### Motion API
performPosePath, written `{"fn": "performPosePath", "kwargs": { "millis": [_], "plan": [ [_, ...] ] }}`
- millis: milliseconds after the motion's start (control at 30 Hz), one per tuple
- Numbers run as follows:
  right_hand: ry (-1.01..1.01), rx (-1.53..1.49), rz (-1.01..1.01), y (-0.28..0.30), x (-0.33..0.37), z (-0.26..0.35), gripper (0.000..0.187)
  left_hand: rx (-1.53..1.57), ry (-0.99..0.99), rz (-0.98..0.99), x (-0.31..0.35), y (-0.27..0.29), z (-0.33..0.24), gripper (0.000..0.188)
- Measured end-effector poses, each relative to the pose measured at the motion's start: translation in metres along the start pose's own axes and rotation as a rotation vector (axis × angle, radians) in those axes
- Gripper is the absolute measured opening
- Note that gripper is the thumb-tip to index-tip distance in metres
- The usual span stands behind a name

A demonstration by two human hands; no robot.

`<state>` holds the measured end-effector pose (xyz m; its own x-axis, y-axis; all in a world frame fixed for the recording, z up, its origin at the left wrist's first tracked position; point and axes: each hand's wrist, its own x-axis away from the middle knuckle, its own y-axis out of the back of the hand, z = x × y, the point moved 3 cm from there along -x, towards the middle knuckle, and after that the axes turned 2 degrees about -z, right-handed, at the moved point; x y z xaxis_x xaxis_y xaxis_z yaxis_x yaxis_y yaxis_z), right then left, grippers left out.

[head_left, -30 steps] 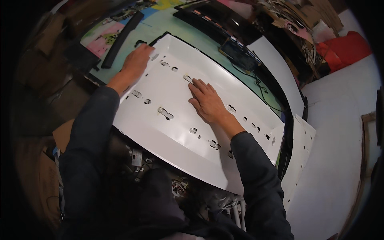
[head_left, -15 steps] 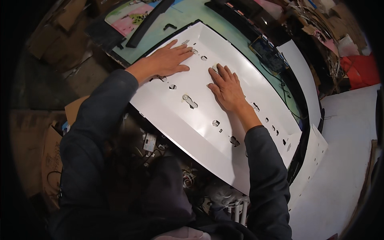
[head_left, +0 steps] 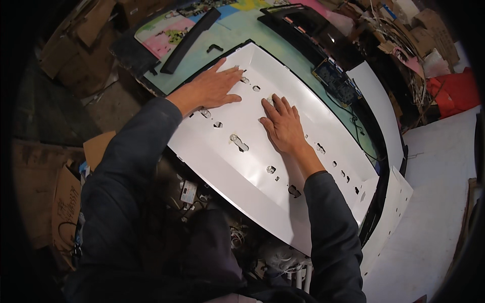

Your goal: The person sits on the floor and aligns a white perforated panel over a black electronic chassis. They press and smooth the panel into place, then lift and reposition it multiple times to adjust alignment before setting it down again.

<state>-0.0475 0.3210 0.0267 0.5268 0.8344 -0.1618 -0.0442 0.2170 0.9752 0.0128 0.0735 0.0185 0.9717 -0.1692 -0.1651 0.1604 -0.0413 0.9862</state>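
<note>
A white plastic sheet (head_left: pixel 222 157), shaped like a shallow tray with raised sloping sides, lies inside a black frame. Rows of cutouts run across it, and round clear lens-like pieces show in some of them. My left hand (head_left: pixel 214 88) rests flat on its far left part, fingers stretched toward a cutout. Nearer the middle, my right hand (head_left: pixel 287 123) presses palm down with fingers spread, its fingertips beside another lens-like piece (head_left: pixel 270 99). Neither hand holds anything.
Beyond the sheet, a green work surface (head_left: pixel 235 31) bears a dark strip (head_left: pixel 191 40), a small black angled piece (head_left: pixel 214 48) and a blue circuit board (head_left: pixel 331 76). White panels (head_left: pixel 437 166) stand at right. Cardboard boxes (head_left: pixel 65 202) and cables crowd the sides and below.
The sheet and both hands sit slightly lower in the picture, as the view has shifted. Both hands stay on nearly the same spots; the left fingers look a little closer together.
</note>
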Motion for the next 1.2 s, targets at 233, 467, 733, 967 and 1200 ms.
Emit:
{"fn": "performPosePath", "kwargs": {
  "millis": [233, 467, 733, 967, 1200],
  "plan": [
    [-0.010, 0.006, 0.011, 0.000, -0.001, 0.002, 0.055, 0.047, -0.034, -0.055, -0.004, -0.007, 0.003, 0.063],
    [-0.014, 0.011, -0.001, -0.002, -0.004, 0.001, 0.056, 0.181, -0.005, -0.139, -0.006, 0.002, 0.001, 0.053],
    [0.021, 0.005, -0.014, -0.007, -0.019, -0.001, 0.056, 0.070, 0.018, -0.031, -0.014, -0.002, 0.003, 0.056],
    [0.030, 0.045, -0.021, -0.014, -0.042, 0.008, 0.055, -0.262, -0.053, -0.154, -0.019, -0.014, 0.012, 0.056],
    [-0.002, 0.049, -0.015, -0.029, -0.061, 0.013, 0.057, -0.245, 0.023, -0.127, 0.000, 0.003, 0.030, 0.065]
  ]
}}
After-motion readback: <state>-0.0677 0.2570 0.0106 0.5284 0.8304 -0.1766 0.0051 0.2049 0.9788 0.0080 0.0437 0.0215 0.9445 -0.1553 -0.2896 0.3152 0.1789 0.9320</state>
